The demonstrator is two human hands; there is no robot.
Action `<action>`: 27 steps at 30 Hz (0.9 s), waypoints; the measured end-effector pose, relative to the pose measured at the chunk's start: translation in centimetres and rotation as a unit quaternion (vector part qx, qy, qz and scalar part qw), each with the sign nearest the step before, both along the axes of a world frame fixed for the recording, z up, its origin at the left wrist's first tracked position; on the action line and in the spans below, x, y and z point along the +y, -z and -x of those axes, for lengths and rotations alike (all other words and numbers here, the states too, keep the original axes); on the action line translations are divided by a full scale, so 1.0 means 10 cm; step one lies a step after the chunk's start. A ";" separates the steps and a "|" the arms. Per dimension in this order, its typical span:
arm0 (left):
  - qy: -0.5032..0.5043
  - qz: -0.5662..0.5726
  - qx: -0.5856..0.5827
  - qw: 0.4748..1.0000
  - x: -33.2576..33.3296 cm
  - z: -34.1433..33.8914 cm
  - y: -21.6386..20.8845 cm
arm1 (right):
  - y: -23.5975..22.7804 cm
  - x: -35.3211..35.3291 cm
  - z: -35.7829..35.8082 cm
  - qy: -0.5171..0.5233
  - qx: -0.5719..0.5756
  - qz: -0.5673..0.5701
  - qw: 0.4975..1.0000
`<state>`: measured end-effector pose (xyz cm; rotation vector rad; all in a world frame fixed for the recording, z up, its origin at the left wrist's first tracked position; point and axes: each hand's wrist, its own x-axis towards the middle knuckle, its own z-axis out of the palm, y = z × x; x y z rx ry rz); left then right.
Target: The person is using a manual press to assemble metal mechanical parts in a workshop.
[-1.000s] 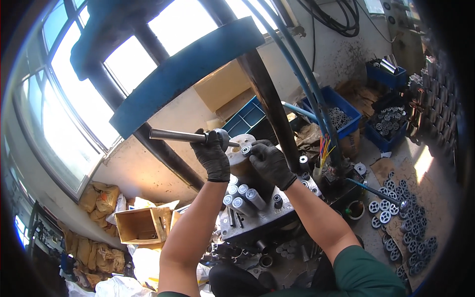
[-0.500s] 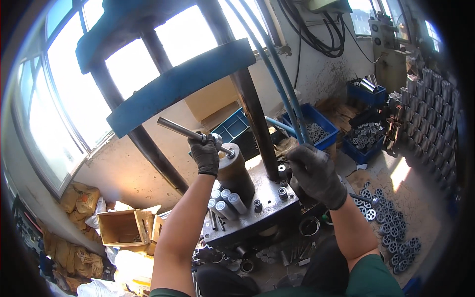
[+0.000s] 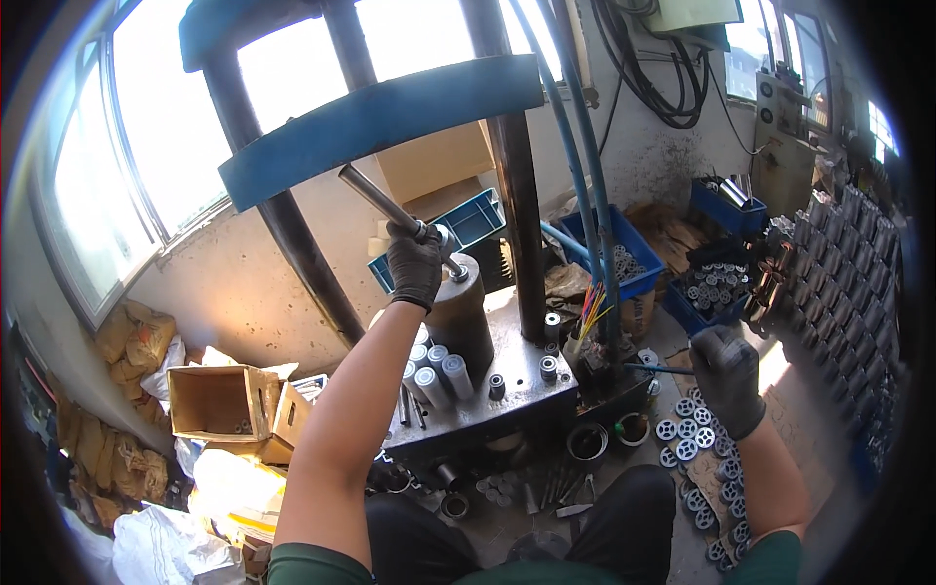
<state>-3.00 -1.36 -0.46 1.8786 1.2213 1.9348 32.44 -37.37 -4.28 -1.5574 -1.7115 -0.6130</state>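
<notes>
Head view: we have one metal rod [image 3: 369, 191] grasped in our left hand [image 3: 415, 268], slanting down to the top of one thick steel cylinder [image 3: 463, 327]. Our right hand [image 3: 726, 380] is at the end of one blue lever [image 3: 668, 369]; we cannot tell whether it grips. We count at least six grey tubes [image 3: 456, 375], any markings too small to read.

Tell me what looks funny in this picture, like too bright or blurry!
In the head view, the windows glare white, edges bend near the dark rim, the right grip looks slightly blurry, and sunlight brightens part of the floor.
</notes>
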 end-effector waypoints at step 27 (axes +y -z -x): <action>0.011 0.026 0.228 0.973 0.19 -0.23 -0.37 | -0.37 0.80 -0.09 0.039 -0.002 0.045 0.998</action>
